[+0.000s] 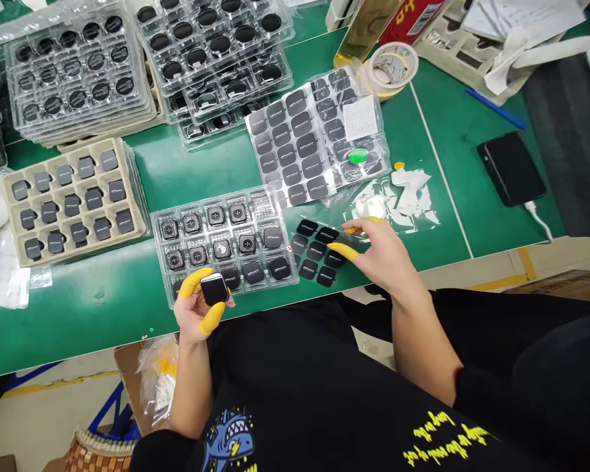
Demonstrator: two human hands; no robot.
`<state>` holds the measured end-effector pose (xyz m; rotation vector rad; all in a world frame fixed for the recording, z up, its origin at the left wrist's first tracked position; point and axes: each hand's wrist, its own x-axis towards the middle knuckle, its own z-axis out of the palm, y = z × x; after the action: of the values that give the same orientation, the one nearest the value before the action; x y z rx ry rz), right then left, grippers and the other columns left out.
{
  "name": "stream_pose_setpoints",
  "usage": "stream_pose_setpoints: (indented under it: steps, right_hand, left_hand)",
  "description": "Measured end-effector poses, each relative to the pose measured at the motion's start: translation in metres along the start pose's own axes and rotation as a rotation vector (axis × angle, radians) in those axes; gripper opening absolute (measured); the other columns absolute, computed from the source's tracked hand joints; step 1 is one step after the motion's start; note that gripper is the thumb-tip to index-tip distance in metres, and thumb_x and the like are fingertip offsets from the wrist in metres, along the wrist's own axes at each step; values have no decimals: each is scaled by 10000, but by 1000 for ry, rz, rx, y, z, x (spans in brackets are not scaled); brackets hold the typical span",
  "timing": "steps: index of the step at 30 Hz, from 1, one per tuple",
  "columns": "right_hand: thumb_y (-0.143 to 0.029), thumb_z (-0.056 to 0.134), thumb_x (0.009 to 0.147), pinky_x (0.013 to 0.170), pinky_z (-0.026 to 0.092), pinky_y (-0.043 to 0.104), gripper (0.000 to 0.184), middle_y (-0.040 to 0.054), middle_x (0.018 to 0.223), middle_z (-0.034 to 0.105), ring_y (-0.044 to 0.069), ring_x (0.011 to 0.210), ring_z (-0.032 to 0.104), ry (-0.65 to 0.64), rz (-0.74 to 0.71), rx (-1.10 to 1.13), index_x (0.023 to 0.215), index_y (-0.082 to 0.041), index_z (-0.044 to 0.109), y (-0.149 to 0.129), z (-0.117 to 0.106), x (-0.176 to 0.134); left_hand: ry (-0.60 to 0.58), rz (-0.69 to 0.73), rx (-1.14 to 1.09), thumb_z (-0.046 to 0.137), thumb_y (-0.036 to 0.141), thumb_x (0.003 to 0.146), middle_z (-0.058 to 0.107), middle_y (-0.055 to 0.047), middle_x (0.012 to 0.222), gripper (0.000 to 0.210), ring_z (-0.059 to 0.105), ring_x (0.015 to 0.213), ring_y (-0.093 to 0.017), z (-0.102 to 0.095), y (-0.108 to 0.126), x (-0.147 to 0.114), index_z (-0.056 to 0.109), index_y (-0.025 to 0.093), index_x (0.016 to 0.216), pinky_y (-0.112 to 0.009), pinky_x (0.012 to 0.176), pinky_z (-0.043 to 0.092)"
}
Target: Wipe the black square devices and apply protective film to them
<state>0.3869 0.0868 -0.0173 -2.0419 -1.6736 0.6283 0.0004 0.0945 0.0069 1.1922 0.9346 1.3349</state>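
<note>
My left hand (199,305), with yellow finger cots on, holds a square smartwatch body (215,289), its black screen facing up. It is over the near left corner of a clear plastic tray (206,239) of watch bodies, some showing round sensor backs, others dark labelled faces. My right hand (378,252) also wears yellow finger cots. Its thumb and forefinger are apart at the right edge of a small sheet of black rounded-square stickers (317,250). The thumb overlaps the sheet in view; I cannot tell whether it touches it.
A beige tray (76,200) of watch bodies stands left. Behind are stacked clear trays (78,75) and more stacks (221,59) with dark round parts. Bagged sticker sheets (319,134), a tape roll (391,67), peeled scraps (413,196) and a charging phone (511,168) lie rightward.
</note>
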Motion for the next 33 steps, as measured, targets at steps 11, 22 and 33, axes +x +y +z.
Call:
stream_pose_setpoints:
  steps: [11, 22, 33]
  right_hand:
    - [-402, 673, 952, 760, 582, 424, 214, 84, 1010, 787, 286, 890, 735, -70, 15, 131, 1099, -274, 761, -7, -16, 0]
    - [-564, 743, 1048, 665, 643, 296, 255, 42, 959, 840, 212, 788, 809, -470, -380, 336, 1187, -361, 808, -75, -119, 4]
    - [-350, 654, 1038, 698, 558, 314, 159, 59, 928, 821, 201, 756, 717, -537, -458, 463, 1014, -230, 755, -165, -7, 25]
  left_hand:
    - [48, 5, -54, 987, 360, 808, 806, -42, 819, 547, 830, 676, -220, -1, 8, -6, 773, 204, 1286, -243, 525, 652]
    - [-133, 225, 28, 901, 555, 877, 702, 43, 617, 538, 864, 855, -297, 18, 34, -3, 746, 292, 1321, -745, 1159, 593]
    - [121, 137, 87, 895, 613, 853, 757, 5, 666, 508, 860, 1010, -325, 9, 46, -16, 773, 282, 1219, -708, 1230, 556]
